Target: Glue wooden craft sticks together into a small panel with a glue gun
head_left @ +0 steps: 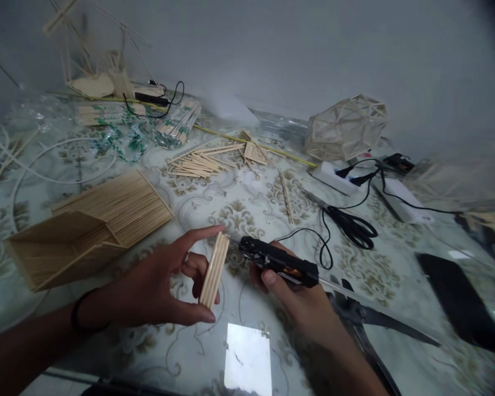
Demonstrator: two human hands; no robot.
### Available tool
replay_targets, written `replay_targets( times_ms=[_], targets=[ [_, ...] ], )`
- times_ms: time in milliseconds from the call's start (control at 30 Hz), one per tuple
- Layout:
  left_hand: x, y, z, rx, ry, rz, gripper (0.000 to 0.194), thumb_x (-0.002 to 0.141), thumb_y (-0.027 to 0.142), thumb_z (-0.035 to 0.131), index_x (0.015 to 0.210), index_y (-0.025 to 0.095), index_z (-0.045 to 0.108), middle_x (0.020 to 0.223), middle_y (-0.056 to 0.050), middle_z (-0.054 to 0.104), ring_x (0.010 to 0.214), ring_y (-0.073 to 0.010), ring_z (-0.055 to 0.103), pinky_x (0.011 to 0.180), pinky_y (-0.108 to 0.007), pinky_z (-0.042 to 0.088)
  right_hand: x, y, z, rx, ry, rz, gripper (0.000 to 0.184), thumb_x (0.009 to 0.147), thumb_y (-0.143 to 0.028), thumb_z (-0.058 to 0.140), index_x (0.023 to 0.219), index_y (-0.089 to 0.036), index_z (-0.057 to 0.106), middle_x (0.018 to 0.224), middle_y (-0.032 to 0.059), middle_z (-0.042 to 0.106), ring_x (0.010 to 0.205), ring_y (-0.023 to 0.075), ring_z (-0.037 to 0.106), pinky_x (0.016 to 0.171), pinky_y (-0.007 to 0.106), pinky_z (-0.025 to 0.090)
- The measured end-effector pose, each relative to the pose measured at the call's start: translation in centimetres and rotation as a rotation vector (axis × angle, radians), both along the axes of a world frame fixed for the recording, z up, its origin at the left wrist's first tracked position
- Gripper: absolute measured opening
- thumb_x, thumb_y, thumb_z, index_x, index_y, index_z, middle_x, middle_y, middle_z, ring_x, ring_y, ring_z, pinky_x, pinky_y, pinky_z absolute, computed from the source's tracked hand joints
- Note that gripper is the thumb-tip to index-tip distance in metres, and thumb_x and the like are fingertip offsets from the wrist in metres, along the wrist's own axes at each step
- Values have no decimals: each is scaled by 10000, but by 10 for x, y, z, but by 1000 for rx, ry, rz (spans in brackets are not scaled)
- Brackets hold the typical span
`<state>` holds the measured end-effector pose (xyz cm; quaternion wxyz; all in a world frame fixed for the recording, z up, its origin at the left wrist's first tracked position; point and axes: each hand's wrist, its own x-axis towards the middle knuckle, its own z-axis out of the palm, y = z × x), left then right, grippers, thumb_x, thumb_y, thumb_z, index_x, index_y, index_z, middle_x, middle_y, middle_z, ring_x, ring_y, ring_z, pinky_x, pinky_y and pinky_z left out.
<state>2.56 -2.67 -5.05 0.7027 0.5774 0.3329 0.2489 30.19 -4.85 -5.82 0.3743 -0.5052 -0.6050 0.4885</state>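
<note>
"Two hands are working; what is the left one doing?"

"My left hand point(159, 283) is pinching a small panel of wooden sticks point(214, 269) between thumb and index finger, holding it up over the worktop point(177, 360)."

"And the right?"

"My right hand point(292, 294) is gripping a black glue gun point(289, 261), its nozzle pointing at the panel's upper end. Whether they're touching, I cannot tell."

"What's lying around?"

"One stick-built box point(119, 209) is resting on the left, and black scissors point(340, 216) are lying beyond the glue gun."
</note>
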Motion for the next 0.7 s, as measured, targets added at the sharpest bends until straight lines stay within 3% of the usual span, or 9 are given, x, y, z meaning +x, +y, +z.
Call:
replay_targets(
  times_ms=[167,400,600,700],
  targets=[
    [-2,-4,-1,-47,-135,-22,1144,798,112,963,1716,337,318,942,51,818,881,-162,744,881,-314,579,-1,1,3,-6,25,-9,527,982,-760,712,853,-251,668,739,-3,595,646,192,522,607,330,410],
    [-4,-2,7,-37,-120,-35,1104,755,123,994,1650,383,402,996,70,766,1024,-192,768,1043,-381,565,-1,-1,1,-46,-10,-13,504,972,-728,735,853,-245,655,748,-14,568,677,195,519,636,329,389],
    [-5,-3,-3,-15,-172,-15,1057,733,111,1010,1593,377,456,1303,-2,729,1242,-227,733,1177,-438,542,-5,-1,-1,-103,-45,-24,396,944,-576,771,800,-255,590,719,-38,506,674,188,484,645,330,387],
    [-5,-3,-6,5,-195,-23,1062,718,111,1024,1586,362,467,1358,-24,697,1322,-252,709,1228,-471,514,-6,-1,-1,-127,-57,-10,373,930,-527,772,767,-264,563,672,-41,527,646,187,500,623,329,384]
  ],
)
